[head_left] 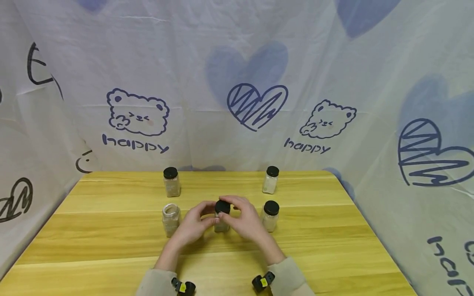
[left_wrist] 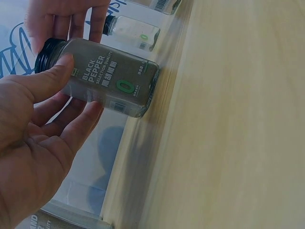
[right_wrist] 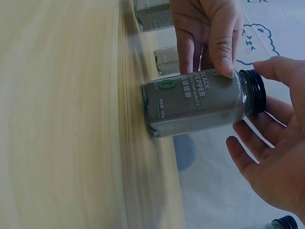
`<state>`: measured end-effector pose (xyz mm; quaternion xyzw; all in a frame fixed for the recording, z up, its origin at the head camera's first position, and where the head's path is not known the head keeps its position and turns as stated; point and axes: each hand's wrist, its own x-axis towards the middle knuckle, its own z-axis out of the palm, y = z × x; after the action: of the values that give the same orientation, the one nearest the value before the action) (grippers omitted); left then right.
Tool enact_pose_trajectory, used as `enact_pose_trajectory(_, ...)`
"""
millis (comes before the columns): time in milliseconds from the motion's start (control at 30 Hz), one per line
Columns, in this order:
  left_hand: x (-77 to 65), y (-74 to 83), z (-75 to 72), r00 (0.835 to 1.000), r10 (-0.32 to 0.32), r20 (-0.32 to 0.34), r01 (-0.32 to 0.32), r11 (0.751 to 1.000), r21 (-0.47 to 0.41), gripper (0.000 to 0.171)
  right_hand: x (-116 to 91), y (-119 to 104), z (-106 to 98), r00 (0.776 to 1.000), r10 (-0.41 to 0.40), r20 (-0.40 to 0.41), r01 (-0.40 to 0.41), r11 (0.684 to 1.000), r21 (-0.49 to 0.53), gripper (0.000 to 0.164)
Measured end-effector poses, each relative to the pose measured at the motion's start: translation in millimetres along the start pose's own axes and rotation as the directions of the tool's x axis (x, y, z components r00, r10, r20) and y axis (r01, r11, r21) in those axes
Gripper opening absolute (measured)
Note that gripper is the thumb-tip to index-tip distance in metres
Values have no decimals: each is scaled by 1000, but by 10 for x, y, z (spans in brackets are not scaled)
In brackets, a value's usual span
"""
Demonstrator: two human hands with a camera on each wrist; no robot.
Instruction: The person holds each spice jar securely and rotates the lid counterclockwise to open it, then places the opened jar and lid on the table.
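Note:
A clear square jar labelled black pepper [left_wrist: 112, 76], filled with grey-brown powder, stands between both hands near the middle of the table. My left hand [head_left: 194, 224] grips its body, thumb across the front just below the neck and fingers behind. The thumb and fingers of my right hand [head_left: 244, 218] are curled round the black lid [right_wrist: 255, 92], which sits on the jar's neck. To the left of the left hand stands an open jar [head_left: 171, 224] with its rim bare. Just beyond the right hand is a black-capped jar [head_left: 270, 222] with pale contents.
Toward the back of the wooden table [head_left: 111, 230] stand two more capped jars, a brownish one [head_left: 172, 187] at left and a whitish one [head_left: 270, 184] at right. A printed cloth [head_left: 200, 135] hangs behind the table and along its sides.

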<state>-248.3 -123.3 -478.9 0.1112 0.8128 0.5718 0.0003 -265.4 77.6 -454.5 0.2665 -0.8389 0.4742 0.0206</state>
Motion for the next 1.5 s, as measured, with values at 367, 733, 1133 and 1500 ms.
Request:
enact_pose_trajectory(367,-6,-13,2,1000,-5,-7,5,1000,14,42,18,-10,54,991,49,-127,-38,995,95,43)
enact_pose_trajectory(733,-9,-6,0,1000,1,3,-1,1000,6,42,-1,3,65,991,27,-132,-12,993,114,38)
enact_pose_trajectory(1133,-19,2,-14,1000,-3,9,3,1000,-1,43,-8,-14,29,996,11,-86,-4,997,82,41)
enact_pose_trajectory(1500,-15,-1,0,1000,-4,-5,4,1000,19,44,-11,-11,54,995,2,-101,9,994,108,44)
